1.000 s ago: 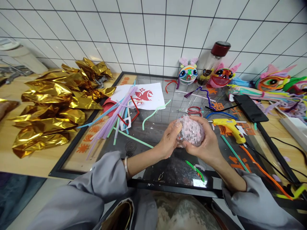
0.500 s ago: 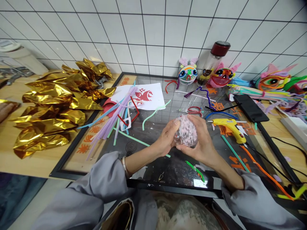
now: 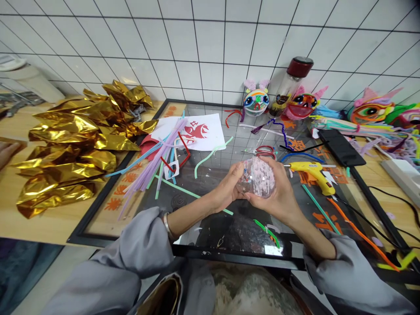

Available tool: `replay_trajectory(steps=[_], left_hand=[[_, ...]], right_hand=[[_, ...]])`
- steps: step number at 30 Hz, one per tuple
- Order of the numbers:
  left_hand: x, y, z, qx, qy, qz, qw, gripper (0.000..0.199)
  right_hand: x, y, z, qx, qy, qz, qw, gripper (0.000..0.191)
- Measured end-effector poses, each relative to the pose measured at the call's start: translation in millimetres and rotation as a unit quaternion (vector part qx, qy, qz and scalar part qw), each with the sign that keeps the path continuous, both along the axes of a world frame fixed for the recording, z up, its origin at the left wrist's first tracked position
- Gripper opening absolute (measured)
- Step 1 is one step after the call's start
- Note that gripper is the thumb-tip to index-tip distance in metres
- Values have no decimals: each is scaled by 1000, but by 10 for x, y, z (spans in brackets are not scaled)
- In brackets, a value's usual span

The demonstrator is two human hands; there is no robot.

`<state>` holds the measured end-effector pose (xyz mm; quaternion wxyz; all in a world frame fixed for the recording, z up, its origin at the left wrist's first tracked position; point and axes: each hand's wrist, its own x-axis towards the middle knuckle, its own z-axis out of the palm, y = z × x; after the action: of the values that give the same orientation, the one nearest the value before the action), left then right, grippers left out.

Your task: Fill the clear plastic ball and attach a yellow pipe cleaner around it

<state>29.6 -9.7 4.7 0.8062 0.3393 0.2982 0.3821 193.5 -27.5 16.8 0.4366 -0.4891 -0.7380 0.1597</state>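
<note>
Between my two hands, above the dark glass-topped board, is a clear plastic ball with pale pink fuzzy material showing through it. My left hand grips its left side, thumb on top. My right hand wraps round the right side, with the thumb across the lower front. Just behind the ball lie red-handled scissors. A yellow glue gun rests to the right of my right hand. Below my hands lies a short green pipe cleaner.
Crumpled gold foil covers the left side. Purple pipe cleaners lie across white paper with a red cut-out. Decorated ball heads and a bottle stand along the wall. A black phone and cables lie right.
The ball has turned slightly in my hands, so more of its clear left part faces me. Both hands still hold it in nearly the same place.
</note>
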Motion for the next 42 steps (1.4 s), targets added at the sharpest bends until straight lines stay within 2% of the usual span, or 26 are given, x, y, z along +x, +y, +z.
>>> replay_trajectory(steps=[2, 4, 9, 12, 15, 21, 26, 30, 36, 42], left_hand=[[-45, 21, -18, 20, 4, -4, 1000, 74], [-101, 32, -32, 76, 26, -3, 997, 89], [-208, 13, -45, 233, 117, -59, 964, 117], [-220, 9, -52, 280, 151, -42, 947, 113], [-218, 35, -69, 267, 155, -38, 950, 106], [-246, 119, -147, 226, 117, 1, 967, 100], [-241, 85, -166, 118, 46, 8, 992, 95], [-205, 39, -134, 53, 30, 1, 998, 93], [-188, 45, -64, 47, 17, 4, 999, 85], [-195, 65, -88, 49, 34, 9, 998, 92]], right_hand=[[24, 32, -17, -58, 53, 2, 997, 77], [35, 55, -21, -113, 116, 12, 987, 78], [15, 49, 11, -247, 239, 41, 938, 84], [23, 39, 31, -287, 265, 47, 919, 95], [72, 42, 50, -304, 279, 80, 907, 96], [130, 84, 14, -276, 220, 179, 918, 91], [103, 101, -42, -217, 159, 142, 953, 79], [110, 116, -30, -185, 79, 127, 971, 71], [144, 173, 2, -149, 5, 145, 978, 100], [121, 210, 24, -61, 24, 128, 990, 79]])
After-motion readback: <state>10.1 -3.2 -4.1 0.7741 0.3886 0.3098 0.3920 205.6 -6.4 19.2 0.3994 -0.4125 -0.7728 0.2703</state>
